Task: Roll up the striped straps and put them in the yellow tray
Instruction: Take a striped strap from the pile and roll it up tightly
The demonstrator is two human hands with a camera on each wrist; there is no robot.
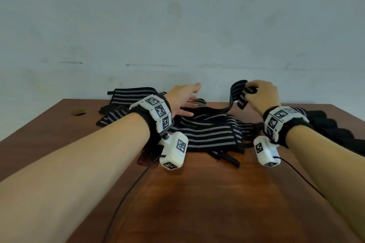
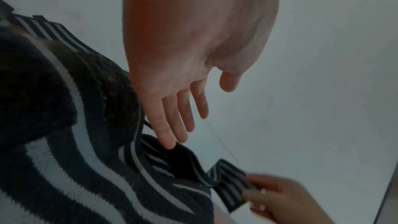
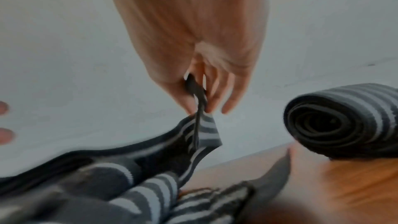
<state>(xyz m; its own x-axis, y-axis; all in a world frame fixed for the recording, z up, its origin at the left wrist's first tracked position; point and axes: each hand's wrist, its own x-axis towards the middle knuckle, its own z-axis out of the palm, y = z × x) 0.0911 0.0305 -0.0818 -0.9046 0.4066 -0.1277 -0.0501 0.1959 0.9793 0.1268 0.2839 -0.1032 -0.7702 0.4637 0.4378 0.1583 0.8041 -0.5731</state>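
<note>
A heap of black straps with grey stripes (image 1: 209, 130) lies across the far middle of the wooden table (image 1: 197, 203). My right hand (image 1: 260, 96) pinches the end of one striped strap (image 1: 238, 92) and holds it raised above the heap; the same pinch shows in the right wrist view (image 3: 200, 108) and in the left wrist view (image 2: 234, 185). My left hand (image 1: 185, 100) reaches over the heap with straight, spread fingers (image 2: 172, 122) and holds nothing. One rolled strap (image 3: 344, 122) lies to the right of my right hand. No yellow tray is in view.
A pale wall (image 1: 177, 25) rises right behind the table's far edge. A small dark object (image 1: 80, 111) lies at the far left of the table. Dark fabric (image 1: 335, 130) runs along the right side. Cables (image 1: 126, 199) trail from the wrist cameras over the near tabletop.
</note>
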